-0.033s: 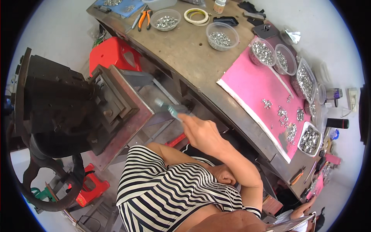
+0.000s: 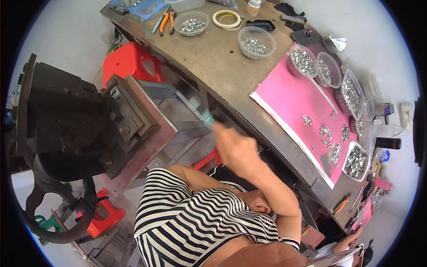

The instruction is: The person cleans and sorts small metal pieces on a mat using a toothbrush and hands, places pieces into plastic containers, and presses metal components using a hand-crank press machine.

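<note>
My right hand (image 2: 239, 151) is closed around a toothbrush (image 2: 206, 116) with a teal handle and pale bristles. It is raised between the workbench and the machine, and both hand and brush are blurred by motion. The brush head points up and to the left, touching nothing that I can see. Across my striped clothing lies my left forearm. My left hand (image 2: 259, 202) rests curled beside my right elbow, its fingers bent in, and whatever may be inside it is hidden.
A dark machine (image 2: 71, 120) with a handwheel stands at left, red stools (image 2: 124, 66) behind and below it. On the workbench (image 2: 209, 53) are tubs of small metal parts (image 2: 254, 46), orange-handled pliers (image 2: 167, 22), tape rolls (image 2: 227, 19) and a pink sheet (image 2: 289, 93). Another person (image 2: 340, 247) is at lower right.
My right hand and the toothbrush have shifted a little to the right, and the brush head has risen. My left hand stays where it was.
</note>
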Demonstrator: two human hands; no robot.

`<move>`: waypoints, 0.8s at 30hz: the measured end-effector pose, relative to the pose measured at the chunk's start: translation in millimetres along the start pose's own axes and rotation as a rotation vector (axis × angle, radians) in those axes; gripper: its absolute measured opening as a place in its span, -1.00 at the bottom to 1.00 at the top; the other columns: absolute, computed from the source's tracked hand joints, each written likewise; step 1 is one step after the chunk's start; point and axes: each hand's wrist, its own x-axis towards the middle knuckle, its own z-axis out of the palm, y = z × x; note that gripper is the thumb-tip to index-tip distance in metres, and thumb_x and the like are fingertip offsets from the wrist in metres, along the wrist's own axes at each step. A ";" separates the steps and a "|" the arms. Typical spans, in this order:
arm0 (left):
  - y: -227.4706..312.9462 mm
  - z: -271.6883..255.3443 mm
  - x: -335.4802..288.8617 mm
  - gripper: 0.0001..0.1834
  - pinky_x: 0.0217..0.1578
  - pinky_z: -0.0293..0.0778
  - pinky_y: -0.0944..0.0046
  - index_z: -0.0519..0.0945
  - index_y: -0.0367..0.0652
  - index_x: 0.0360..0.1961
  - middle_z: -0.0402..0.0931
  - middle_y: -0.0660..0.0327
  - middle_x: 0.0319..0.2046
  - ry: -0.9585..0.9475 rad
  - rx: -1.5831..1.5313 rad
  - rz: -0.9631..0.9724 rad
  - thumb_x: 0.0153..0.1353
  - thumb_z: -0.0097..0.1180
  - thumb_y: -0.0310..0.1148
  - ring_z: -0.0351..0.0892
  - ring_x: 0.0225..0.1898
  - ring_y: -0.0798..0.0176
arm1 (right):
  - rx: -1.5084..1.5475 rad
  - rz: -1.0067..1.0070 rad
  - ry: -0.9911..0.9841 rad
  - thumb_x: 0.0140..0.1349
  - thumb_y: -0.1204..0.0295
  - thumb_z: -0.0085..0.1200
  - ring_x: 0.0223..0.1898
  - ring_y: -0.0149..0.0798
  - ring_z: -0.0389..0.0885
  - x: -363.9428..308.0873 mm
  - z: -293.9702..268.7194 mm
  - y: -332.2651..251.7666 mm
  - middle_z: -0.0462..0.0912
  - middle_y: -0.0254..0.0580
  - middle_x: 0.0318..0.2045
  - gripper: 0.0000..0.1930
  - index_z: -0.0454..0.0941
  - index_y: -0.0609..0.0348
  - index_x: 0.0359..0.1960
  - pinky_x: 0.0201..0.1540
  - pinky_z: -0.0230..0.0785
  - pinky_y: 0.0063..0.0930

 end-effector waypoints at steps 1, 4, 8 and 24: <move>2.0 -1.0 0.1 -0.84 -0.34 0.46 0.20 0.57 -0.14 -0.54 0.55 0.26 -0.49 0.072 0.021 0.029 0.00 0.02 -0.65 0.54 -0.40 0.16 | -0.148 0.126 0.072 0.19 0.51 0.01 -0.63 0.02 0.58 5.6 -5.8 5.2 0.53 -0.03 -0.53 -0.63 0.41 0.22 0.07 -0.65 0.42 -0.13; 7.9 -5.8 0.8 -0.87 -0.30 0.45 0.19 0.55 -0.15 -0.54 0.55 0.24 -0.47 0.137 0.044 0.036 -0.03 0.05 -0.63 0.53 -0.35 0.12 | -0.350 0.270 0.163 0.21 0.50 0.01 -0.62 0.00 0.59 3.8 -29.3 25.5 0.53 -0.06 -0.53 -0.60 0.41 0.24 0.11 -0.64 0.43 -0.12; 5.1 -7.6 3.0 -0.87 -0.25 0.45 0.17 0.54 -0.16 -0.53 0.54 0.23 -0.47 0.104 0.024 0.029 -0.02 0.02 -0.64 0.54 -0.33 0.07 | -0.538 0.415 0.136 0.17 0.53 0.02 -0.61 -0.02 0.61 -7.6 -30.8 47.3 0.54 -0.03 -0.52 -0.55 0.39 0.28 0.15 -0.63 0.46 -0.17; 0.0 -5.9 4.8 -0.86 -0.30 0.44 0.20 0.53 -0.23 -0.52 0.54 0.15 -0.44 0.028 -0.035 -0.020 0.02 -0.02 -0.69 0.54 -0.35 0.13 | -0.241 0.208 -0.064 0.10 0.54 0.01 -0.51 0.09 0.65 33.6 -0.4 65.6 0.60 0.09 -0.47 -0.79 0.39 0.26 -0.20 -0.51 0.47 -0.06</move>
